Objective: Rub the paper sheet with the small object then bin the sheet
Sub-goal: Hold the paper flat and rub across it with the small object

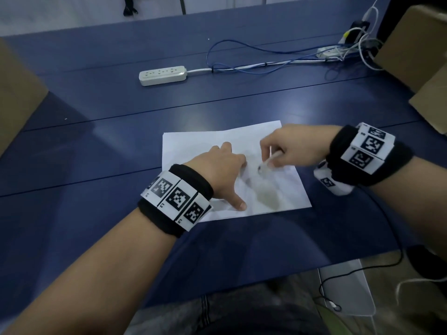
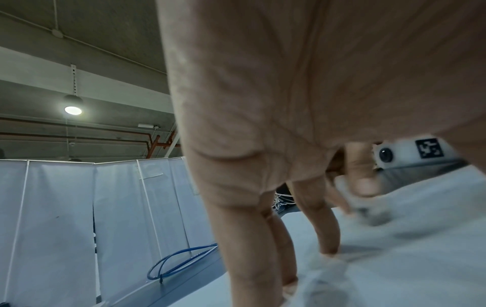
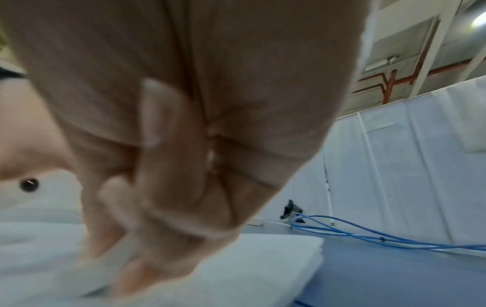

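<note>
A white paper sheet (image 1: 193, 143) lies flat on the blue table (image 1: 96, 141), with grey smudges near its middle and lower part. My left hand (image 1: 225, 165) presses on the sheet with straight spread fingers, thumb pointing toward the near edge. My right hand (image 1: 287, 148) pinches a small white object (image 1: 266, 164), whose blurred tip touches the paper just right of the left hand. In the left wrist view my left fingers (image 2: 323, 228) stand on the sheet (image 2: 420, 259). The right wrist view shows my curled right fingers (image 3: 157, 207) blurred over the paper (image 3: 263, 259).
A white power strip (image 1: 162, 75) lies further back, with blue and white cables (image 1: 266, 56) running to the far right. Cardboard boxes stand at the left (image 1: 17, 97) and right (image 1: 416, 56) table edges. White partition screens (image 2: 79, 218) stand behind the table.
</note>
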`<state>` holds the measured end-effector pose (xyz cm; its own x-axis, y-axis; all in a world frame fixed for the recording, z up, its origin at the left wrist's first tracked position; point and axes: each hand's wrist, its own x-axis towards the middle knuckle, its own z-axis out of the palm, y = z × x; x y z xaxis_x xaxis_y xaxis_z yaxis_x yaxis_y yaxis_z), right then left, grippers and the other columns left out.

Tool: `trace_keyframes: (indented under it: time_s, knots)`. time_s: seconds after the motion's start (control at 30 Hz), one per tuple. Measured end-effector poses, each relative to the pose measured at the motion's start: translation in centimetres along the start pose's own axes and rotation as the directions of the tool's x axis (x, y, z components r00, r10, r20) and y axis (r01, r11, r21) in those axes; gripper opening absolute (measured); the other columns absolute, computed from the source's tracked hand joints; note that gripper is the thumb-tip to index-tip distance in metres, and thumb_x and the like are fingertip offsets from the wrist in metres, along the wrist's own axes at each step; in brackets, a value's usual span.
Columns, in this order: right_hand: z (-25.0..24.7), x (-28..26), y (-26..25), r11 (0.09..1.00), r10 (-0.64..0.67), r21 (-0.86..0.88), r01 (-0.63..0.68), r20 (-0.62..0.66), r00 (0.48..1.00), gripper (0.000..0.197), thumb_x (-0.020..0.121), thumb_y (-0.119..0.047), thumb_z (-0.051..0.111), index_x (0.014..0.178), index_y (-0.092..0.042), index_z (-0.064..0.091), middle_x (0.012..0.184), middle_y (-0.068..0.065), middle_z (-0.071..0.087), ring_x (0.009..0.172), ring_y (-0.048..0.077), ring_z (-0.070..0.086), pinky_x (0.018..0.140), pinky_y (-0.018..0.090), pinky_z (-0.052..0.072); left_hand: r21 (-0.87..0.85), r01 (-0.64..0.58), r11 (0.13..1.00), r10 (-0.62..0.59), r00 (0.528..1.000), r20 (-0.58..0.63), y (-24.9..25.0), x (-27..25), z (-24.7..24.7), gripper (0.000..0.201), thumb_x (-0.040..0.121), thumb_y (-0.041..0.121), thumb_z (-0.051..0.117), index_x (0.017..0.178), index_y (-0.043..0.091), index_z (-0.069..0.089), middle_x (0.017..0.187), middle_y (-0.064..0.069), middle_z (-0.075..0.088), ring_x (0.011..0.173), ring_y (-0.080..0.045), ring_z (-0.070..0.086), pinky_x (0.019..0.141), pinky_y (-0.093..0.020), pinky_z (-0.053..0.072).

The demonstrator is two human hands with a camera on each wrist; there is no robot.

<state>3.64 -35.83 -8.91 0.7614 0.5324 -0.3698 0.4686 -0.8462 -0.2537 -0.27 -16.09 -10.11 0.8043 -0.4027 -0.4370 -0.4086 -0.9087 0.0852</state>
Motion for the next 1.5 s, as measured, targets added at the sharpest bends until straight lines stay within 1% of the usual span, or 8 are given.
trace_keyframes:
  time_s: [0.23, 0.47, 0.63, 0.83, 1.0, 1.2, 1.4, 1.5]
  knots:
    - [1.5, -2.5, -1.9, 0.982, -0.165, 0.131, 0.138, 0.226, 0.96, 0.006, 0.089, -0.03, 0.069, 0.093, -0.026, 0.069, 0.091, -0.014, 0.073, 0.074, -0.002, 0.058, 0.068, 0.014, 0.045, 0.007, 0.002, 1.0, -0.002, 1.0, 0.001, -0.1, 0.2, 0.1, 0.091, 0.059, 0.064, 0.083, 0.133, 0.026, 0.047, 0.122, -0.001, 0.038, 0.114, -0.022, 0.043, 0.076, -0.033, 0.04]
    - [0.2, -0.2, -0.2, 0.998, 0.02, -0.056, -0.025, -0.083, 0.996, 0.015, 0.091, -0.037, 0.063, 0.097, -0.024, 0.063, 0.088, -0.01, 0.061, 0.085, 0.013, 0.053, 0.071, 0.028, 0.041, 0.015, 0.011, 1.0, -0.011, 1.0, 0.014, 0.1, 0.1, 0.0, 0.09, 0.06, 0.064, 0.082, 0.133, 0.026, 0.046, 0.122, -0.002, 0.038, 0.113, -0.023, 0.043, 0.072, -0.033, 0.036]
    - [1.7, -2.5, -1.9, 0.987, -0.131, 0.117, 0.109, 0.202, 0.971, 0.008, 0.087, -0.035, 0.07, 0.087, -0.027, 0.067, 0.083, -0.01, 0.071, 0.069, 0.002, 0.057, 0.062, 0.016, 0.044, 0.007, 0.013, 1.0, -0.013, 1.0, 0.018, 0.0, 0.0, 0.0, 0.089, 0.06, 0.062, 0.083, 0.132, 0.026, 0.047, 0.123, -0.001, 0.038, 0.115, -0.022, 0.043, 0.074, -0.033, 0.038]
    - [0.1, -0.3, 0.2, 0.998, 0.045, -0.036, -0.049, -0.115, 0.992, 0.021, 0.089, -0.044, 0.066, 0.092, -0.024, 0.063, 0.084, -0.011, 0.063, 0.078, 0.01, 0.053, 0.065, 0.026, 0.039, 0.013, 0.015, 1.0, -0.015, 1.0, 0.013, 0.2, 0.0, -0.1, 0.086, 0.061, 0.062, 0.083, 0.13, 0.026, 0.048, 0.121, -0.002, 0.037, 0.113, -0.023, 0.042, 0.072, -0.034, 0.035]
    - [1.3, -2.9, -1.9, 0.989, -0.105, 0.122, 0.079, 0.216, 0.971, 0.008, 0.088, -0.033, 0.07, 0.087, -0.026, 0.067, 0.081, -0.01, 0.071, 0.067, -0.001, 0.058, 0.061, 0.012, 0.043, 0.019, 0.006, 1.0, -0.006, 1.0, 0.008, 0.1, 0.0, 0.1, 0.09, 0.061, 0.063, 0.082, 0.134, 0.026, 0.045, 0.125, -0.002, 0.037, 0.116, -0.022, 0.042, 0.074, -0.033, 0.038]
    - [-0.1, -0.5, 0.1, 0.998, 0.061, -0.018, -0.064, -0.104, 0.993, 0.021, 0.09, -0.043, 0.067, 0.092, -0.023, 0.065, 0.075, -0.012, 0.058, 0.071, 0.004, 0.052, 0.059, 0.021, 0.037, 0.032, 0.014, 0.999, -0.015, 1.0, 0.014, 0.3, 0.1, -0.1, 0.087, 0.062, 0.063, 0.082, 0.133, 0.026, 0.046, 0.123, -0.003, 0.037, 0.115, -0.023, 0.042, 0.073, -0.034, 0.036]
    - [1.1, -2.9, -1.8, 0.99, -0.123, 0.088, 0.106, 0.219, 0.968, 0.007, 0.088, -0.032, 0.069, 0.089, -0.025, 0.068, 0.081, -0.009, 0.071, 0.07, 0.002, 0.06, 0.062, 0.015, 0.046, 0.022, 0.012, 1.0, -0.012, 1.0, 0.014, 0.2, 0.1, 0.0, 0.087, 0.061, 0.062, 0.083, 0.131, 0.025, 0.048, 0.122, -0.002, 0.038, 0.114, -0.023, 0.043, 0.074, -0.034, 0.039]
    - [0.3, -1.1, -0.8, 0.999, -0.04, -0.008, 0.041, 0.059, 0.997, 0.011, 0.089, -0.035, 0.067, 0.092, -0.024, 0.066, 0.079, -0.009, 0.066, 0.076, 0.012, 0.058, 0.066, 0.026, 0.045, 0.032, 0.009, 0.999, -0.009, 1.0, 0.009, 0.2, 0.2, 0.0, 0.086, 0.061, 0.063, 0.082, 0.13, 0.027, 0.048, 0.116, -0.001, 0.036, 0.112, -0.022, 0.043, 0.073, -0.033, 0.037]
